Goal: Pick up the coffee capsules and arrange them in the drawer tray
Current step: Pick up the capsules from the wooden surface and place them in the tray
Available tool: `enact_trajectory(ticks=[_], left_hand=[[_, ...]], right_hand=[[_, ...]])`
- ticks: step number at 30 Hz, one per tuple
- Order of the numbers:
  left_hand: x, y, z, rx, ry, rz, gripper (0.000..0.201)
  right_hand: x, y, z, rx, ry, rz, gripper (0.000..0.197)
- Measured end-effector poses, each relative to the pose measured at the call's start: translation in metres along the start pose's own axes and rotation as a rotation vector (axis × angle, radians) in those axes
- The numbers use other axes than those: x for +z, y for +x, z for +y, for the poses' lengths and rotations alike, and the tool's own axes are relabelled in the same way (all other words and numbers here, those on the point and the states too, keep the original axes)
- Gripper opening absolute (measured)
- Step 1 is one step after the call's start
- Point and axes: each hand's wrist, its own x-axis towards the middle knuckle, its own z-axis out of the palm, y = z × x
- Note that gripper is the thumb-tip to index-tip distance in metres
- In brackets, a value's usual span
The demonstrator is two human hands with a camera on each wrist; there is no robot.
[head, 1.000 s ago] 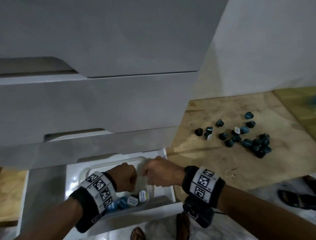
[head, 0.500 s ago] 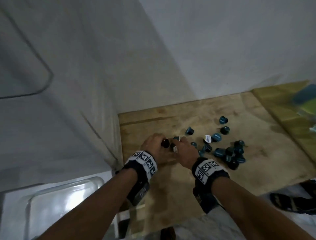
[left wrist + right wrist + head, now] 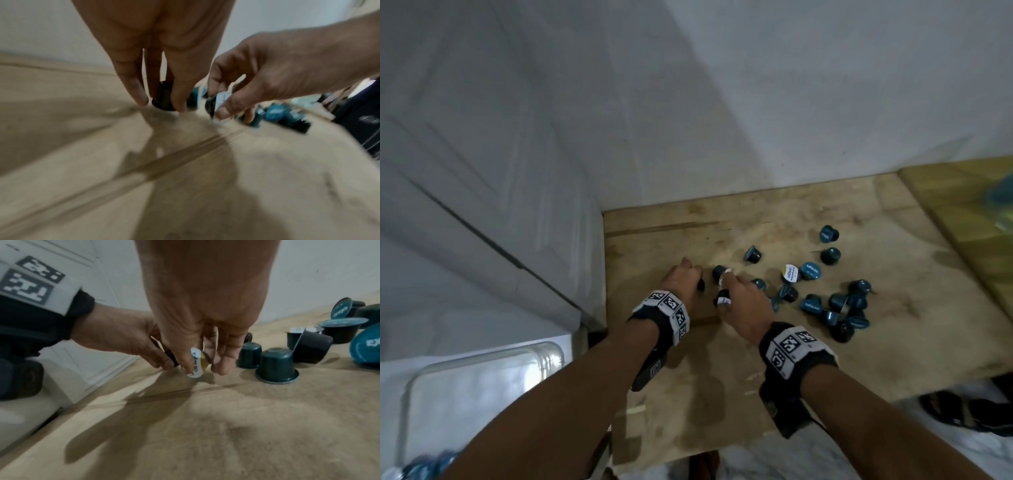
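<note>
— Where do we have our hands?

— Both are down on the wooden board (image 3: 774, 359), toward its left edge beside the white cabinet (image 3: 482, 171). Our left hand (image 3: 681, 282) pinches a dark capsule (image 3: 163, 97) between thumb and fingertips; the capsule's base touches the board.

— And the right?

— Our right hand (image 3: 744, 305) grips a white-lidded capsule (image 3: 196, 363) between thumb and fingers, tilted so that its lid faces sideways, just above the board. From the head view another white-lidded piece shows at its fingertips, but we cannot tell whether it is held.

— Where are the remaining ones?

— The loose teal capsules (image 3: 839, 301) lie scattered toward the board's middle and right side, some upside down, some on their sides, several touching in a cluster. One teal capsule (image 3: 276, 365) stands upside down just beside our right fingers (image 3: 224, 360).

— And the tray?

— The clear tray (image 3: 482, 363) sits in the drawer at lower left, past the board's left edge, with a few blue capsules (image 3: 431, 462) showing at its near end, blurred.
</note>
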Motion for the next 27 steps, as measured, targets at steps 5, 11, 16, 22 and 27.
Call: enact_trajectory(ticks=[5,11,16,22,27], left_hand=[[-0.033,-0.085,0.005,0.075,-0.190,0.021,0.030],[-0.081,-0.219,-0.047,0.220,-0.420,-0.017,0.030],[-0.109,-0.301,-0.131,0.086,-0.727,-0.061,0.022],[-0.115,-0.329,-0.254,-0.125,-0.666,0.031,0.024],[-0.098,-0.306,-0.326,-0.245,-0.174,-0.150,0.029]], right_hand=[[-0.030,-0.043,-0.025,-0.060,0.124,0.049,0.021],[-0.048,-0.116,-0.102,-0.115,0.238,-0.089,0.017],[-0.018,-0.141,-0.194,-0.251,0.327,-0.248,0.015],[0.061,-0.110,-0.295,-0.286,0.278,-0.399,0.018],[0.123,-0.070,-0.360,-0.197,0.120,-0.522,0.018]])
